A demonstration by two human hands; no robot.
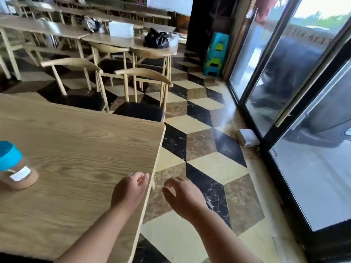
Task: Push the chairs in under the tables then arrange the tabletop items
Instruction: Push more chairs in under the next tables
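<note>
I stand at the right end of a light wooden table (79,149). My left hand (129,188) hovers over its right edge, fingers loosely apart, holding nothing. Just beyond that edge, above the floor, my right hand (182,196) is also open and empty. At the table's far side stand two wooden chairs with black seats, one on the right (141,92) and one to its left (76,82); their seats sit mostly clear of the tabletop. A jar with a blue lid (13,166) rests on the table at the left edge of view.
A second table (117,42) behind carries a black bag (156,39) and a white box (121,29), with more chairs tucked around it. Glass doors (284,92) run along the right. Stacked plastic stools (215,54) stand by the door. The tiled aisle (199,149) lies between.
</note>
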